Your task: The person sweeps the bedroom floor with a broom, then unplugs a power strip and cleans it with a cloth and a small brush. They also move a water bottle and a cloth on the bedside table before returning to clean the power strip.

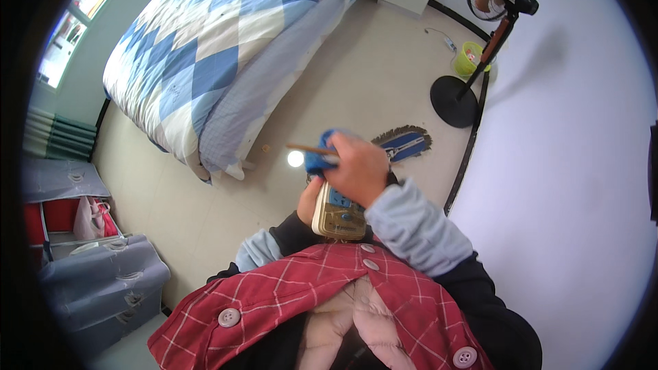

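Close in front of my body is a power strip (339, 223), yellowed, with blue sockets and a cord at its near end. My left hand (308, 204) grips it along its left side. Across its far end lies my right hand (358, 168), blurred and closed around a bunched blue cloth (317, 162). A thin brown stick (311, 149), probably wooden, sticks out to the left from the same fingers. Cloth and hand hide the far part of the strip. Whether the stick touches the strip, I cannot tell.
Beyond my hands a flat blue mop head (408, 146) lies on the tiled floor. A standing fan (455, 102) and a yellow-green bin (467, 61) are by the right wall. The bed (205, 56) is ahead left, a fabric storage unit (110, 277) at near left.
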A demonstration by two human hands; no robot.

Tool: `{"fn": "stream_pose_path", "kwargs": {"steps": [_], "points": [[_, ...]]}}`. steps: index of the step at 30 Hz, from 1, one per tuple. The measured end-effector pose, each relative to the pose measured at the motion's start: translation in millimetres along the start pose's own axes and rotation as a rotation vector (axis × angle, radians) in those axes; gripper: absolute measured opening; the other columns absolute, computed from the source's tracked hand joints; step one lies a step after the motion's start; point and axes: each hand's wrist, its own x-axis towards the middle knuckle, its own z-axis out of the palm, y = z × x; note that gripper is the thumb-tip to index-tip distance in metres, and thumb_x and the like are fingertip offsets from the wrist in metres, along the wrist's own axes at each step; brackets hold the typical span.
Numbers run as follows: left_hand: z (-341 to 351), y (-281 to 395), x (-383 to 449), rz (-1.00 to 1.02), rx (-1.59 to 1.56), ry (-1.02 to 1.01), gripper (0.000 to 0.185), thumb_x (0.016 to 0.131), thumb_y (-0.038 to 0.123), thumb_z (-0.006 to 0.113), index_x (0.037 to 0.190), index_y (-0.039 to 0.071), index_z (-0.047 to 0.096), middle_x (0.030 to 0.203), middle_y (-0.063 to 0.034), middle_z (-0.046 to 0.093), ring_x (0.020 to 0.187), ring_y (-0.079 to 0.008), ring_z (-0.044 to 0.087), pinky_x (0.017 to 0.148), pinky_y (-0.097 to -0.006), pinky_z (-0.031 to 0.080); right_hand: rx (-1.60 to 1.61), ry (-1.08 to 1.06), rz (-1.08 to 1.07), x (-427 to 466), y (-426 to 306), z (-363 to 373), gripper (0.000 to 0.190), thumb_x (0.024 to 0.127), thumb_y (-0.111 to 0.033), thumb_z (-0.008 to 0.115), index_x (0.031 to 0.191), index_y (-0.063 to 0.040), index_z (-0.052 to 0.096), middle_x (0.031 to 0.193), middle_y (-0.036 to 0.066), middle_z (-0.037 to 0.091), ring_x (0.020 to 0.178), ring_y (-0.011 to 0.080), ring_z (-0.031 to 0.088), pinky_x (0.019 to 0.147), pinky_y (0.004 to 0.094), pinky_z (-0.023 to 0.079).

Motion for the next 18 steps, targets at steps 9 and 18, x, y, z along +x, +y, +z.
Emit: {"fn": "stream_pose_path", "kwargs": {"steps": [9, 18], "points": [[17.1, 18.7, -32.1, -0.01, 0.017, -0.04, 0.065, 0.096, 0.051, 0.028, 0.139, 0.003, 0.034, 0.135, -0.0204, 0.045, 0.12, -0.035, 0.049, 0.103, -0.0485, 0.038, 0.026, -0.182, -0.059, -64.8, -2.4, -32.7, 0.034, 0.061, -0.019, 0.073, 0.09, -0.012, 0.057, 0.081, 0.008, 0.061, 0.074, 0.029, 0.062, 0.06, 0.039, 0.049], [19.9, 3.7, -19.2, -0.143, -0.071, -0.075, 0.056, 0.097, 0.044, 0.039, 0.135, 0.002, 0.037, 0.125, -0.0206, 0.052, 0.11, -0.0325, 0.056, 0.094, -0.0449, 0.047, -0.031, 0.019, -0.193, 15.3, 6.3, -11.6, 0.031, 0.06, -0.012, 0.074, 0.087, -0.009, 0.059, 0.075, 0.01, 0.06, 0.068, 0.0317, 0.06, 0.056, 0.0398, 0.047]]}}
